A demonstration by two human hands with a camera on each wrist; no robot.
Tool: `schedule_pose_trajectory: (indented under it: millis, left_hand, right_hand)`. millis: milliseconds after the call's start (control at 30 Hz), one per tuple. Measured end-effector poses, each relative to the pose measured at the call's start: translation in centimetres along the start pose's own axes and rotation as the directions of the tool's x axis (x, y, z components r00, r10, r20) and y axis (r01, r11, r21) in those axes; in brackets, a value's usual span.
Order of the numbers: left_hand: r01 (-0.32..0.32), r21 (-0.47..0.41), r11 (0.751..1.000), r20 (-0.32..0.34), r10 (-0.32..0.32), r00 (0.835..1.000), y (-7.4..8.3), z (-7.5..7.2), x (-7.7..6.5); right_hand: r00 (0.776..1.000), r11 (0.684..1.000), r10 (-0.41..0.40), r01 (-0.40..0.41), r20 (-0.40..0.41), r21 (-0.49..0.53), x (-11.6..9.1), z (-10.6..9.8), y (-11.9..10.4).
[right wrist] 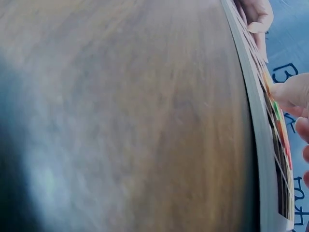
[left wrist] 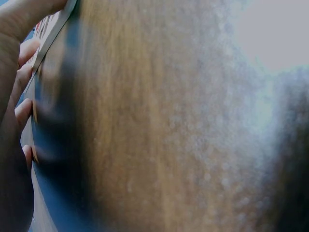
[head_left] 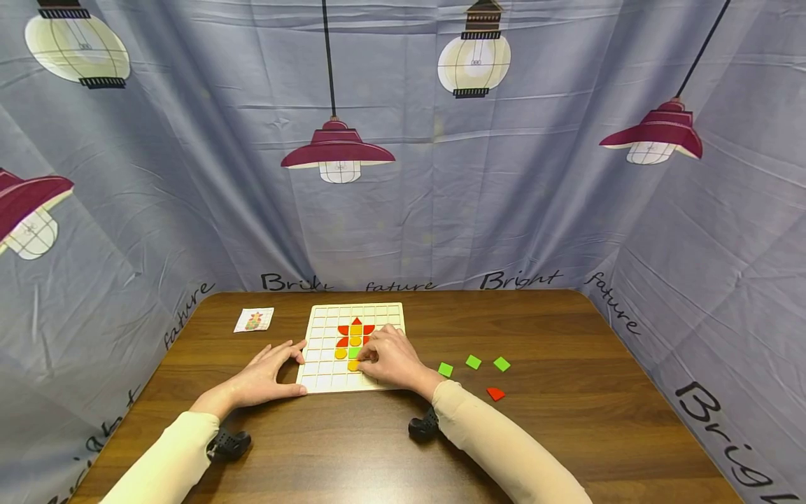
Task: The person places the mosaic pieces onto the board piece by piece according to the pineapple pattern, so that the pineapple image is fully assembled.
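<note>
A pale grid board (head_left: 322,381) lies on the table with a pattern of flat red, yellow and green pieces on it. My right hand (head_left: 393,357) reaches over the board's right half, thumb and forefinger curled at a yellow disc (head_left: 353,365) low in the pattern. Just above that disc is a green square (head_left: 355,353), partly covered by the fingers. Another yellow disc (head_left: 341,354) sits to the left. My left hand (head_left: 267,376) is spread at the board's left side, thumb at the near corner and fingertips along the edge. The right hand hides part of the pattern.
Several loose pieces lie right of the board, among them a green square (head_left: 473,362) and a red quarter-round piece (head_left: 495,393). A small picture card (head_left: 255,320) lies at the back left. A grey printed curtain (head_left: 441,210) hangs behind the wooden table (head_left: 541,434).
</note>
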State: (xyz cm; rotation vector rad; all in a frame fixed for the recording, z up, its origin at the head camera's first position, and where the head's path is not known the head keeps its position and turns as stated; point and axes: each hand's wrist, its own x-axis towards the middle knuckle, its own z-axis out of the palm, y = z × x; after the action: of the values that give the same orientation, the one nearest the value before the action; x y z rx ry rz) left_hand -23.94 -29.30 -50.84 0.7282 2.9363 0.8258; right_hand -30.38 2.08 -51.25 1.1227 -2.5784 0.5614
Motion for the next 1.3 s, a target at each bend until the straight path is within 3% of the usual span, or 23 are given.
schedule_pose_trajectory:
  millis: [500, 733, 1300]
  left_hand:
    - [0.001, 0.008, 1.000, -0.001, -0.001, 1.000, 0.0, 0.0, 0.0]
    - [-0.005, 0.007, 1.000, -0.008, 0.005, 1.000, -0.1, 0.1, 0.0]
    - [-0.006, -0.005, 1.000, -0.009, 0.006, 1.000, 0.1, 0.0, -0.1]
  right_hand:
    - [0.993, 0.986, 0.116, -0.112, -0.025, 0.120, -1.1, -3.9, 2.4]
    - [0.992, 0.986, 0.123, -0.118, -0.036, 0.120, -2.4, -5.5, 4.3]
    - [0.967, 0.965, 0.246, -0.236, -0.074, 0.116, -8.5, -9.3, 9.6]
